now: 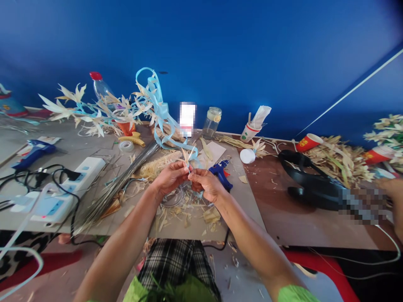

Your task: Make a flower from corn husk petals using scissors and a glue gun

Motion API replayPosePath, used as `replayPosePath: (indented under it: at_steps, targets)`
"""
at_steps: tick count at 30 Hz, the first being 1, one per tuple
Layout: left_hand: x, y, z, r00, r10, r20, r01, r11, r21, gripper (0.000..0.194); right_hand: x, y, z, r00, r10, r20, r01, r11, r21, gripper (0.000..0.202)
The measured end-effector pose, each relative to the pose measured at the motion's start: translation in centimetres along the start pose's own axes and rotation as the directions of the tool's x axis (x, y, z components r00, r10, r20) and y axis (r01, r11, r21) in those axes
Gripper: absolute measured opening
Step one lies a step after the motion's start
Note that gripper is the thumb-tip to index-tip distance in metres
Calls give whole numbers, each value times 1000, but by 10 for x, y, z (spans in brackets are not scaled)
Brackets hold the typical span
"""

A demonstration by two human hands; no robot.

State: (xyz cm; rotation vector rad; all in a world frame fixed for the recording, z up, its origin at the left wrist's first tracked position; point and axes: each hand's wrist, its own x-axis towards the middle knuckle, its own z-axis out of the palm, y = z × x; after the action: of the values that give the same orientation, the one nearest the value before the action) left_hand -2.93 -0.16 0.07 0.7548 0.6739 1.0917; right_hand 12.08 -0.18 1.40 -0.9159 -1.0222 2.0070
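My left hand is closed in a pinch around the base of a small pale corn-husk flower, its petals pointing up. My right hand pinches the same flower's base from the other side, with the fingertips of both hands touching or nearly so. A light-blue strip shows just behind the fingers; I cannot tell whether it is attached to the flower. Close beyond the right hand lies a blue glue gun. Husk scraps are scattered under both hands, and a corn cob lies behind the left hand.
A bundle of thin wires and a white power strip lie to the left. Behind stand a husk-flower branch with blue ribbon, a glass jar and a paper cup. Another person's hand is at the right edge.
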Motion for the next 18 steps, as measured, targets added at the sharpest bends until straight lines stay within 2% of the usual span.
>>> replayPosePath:
  at_steps: [7,18]
  targets:
    - [-3,4,0,999,13,47,-10,999,-53,31,-1,0,-2,998,4,63,-5,1000,19,33]
    - [-2,-1,-5,1000,-7,18,7,1000,-22,17,-3,-3,1,996,25,87,-26,1000,11,37]
